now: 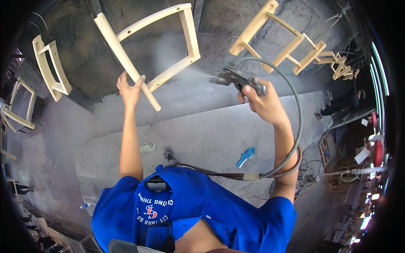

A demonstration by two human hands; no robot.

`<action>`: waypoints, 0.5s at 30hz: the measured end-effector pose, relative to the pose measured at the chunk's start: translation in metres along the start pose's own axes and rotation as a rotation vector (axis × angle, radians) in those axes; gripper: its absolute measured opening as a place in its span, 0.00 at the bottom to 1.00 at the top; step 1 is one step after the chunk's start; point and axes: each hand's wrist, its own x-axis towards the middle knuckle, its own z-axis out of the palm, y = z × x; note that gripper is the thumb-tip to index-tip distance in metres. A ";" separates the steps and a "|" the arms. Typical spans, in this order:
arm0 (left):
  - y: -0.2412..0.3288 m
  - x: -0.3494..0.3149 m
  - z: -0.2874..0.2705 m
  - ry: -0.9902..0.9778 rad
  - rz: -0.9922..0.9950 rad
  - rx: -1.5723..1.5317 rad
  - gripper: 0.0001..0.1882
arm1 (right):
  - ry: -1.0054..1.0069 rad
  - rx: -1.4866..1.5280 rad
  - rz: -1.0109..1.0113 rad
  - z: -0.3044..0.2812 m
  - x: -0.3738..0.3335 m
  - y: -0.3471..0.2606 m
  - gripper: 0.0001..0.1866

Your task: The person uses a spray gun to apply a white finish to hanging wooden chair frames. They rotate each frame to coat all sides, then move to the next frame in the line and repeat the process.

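Note:
My left hand (130,87) grips the rounded post of a pale wooden frame (126,59), thumb on one side and fingers round the other. The frame hangs tilted, its post on the left and a squared loop of rails on the right. In my right hand (266,101) is a dark spray gun (236,78), its nozzle pointing left at the frame. A whitish mist spreads from the nozzle toward the lower rail. From the gun a grey hose (298,109) curves down past my right forearm, joining other hoses by a tan wrap near my waist.
More pale wooden frames hang at the left (46,69) and in a row (270,38) toward the right. Dark panels stand behind. A blue cloth (246,157) and a pale rag (147,147) lie on the grey floor. Far right, another person (344,103) in dark clothes stands near the row.

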 end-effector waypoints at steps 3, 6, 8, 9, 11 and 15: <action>-0.033 0.042 0.012 0.029 0.041 0.034 0.41 | -0.064 -0.072 0.058 0.029 0.087 -0.047 0.23; -0.060 0.072 0.017 0.048 0.078 0.057 0.42 | 0.022 -0.300 0.007 0.041 0.148 -0.086 0.30; -0.074 0.090 0.022 0.053 0.093 0.075 0.42 | 0.128 -0.485 0.043 0.046 0.181 -0.111 0.31; -0.080 0.097 0.024 0.053 0.100 0.084 0.42 | 0.098 -0.502 -0.069 0.049 0.189 -0.124 0.31; -0.087 0.105 0.030 0.058 0.116 0.092 0.42 | 0.084 -0.453 -0.141 0.051 0.189 -0.147 0.30; -0.089 0.123 0.042 0.075 0.149 0.106 0.42 | 0.056 -0.301 -0.288 0.056 0.202 -0.185 0.31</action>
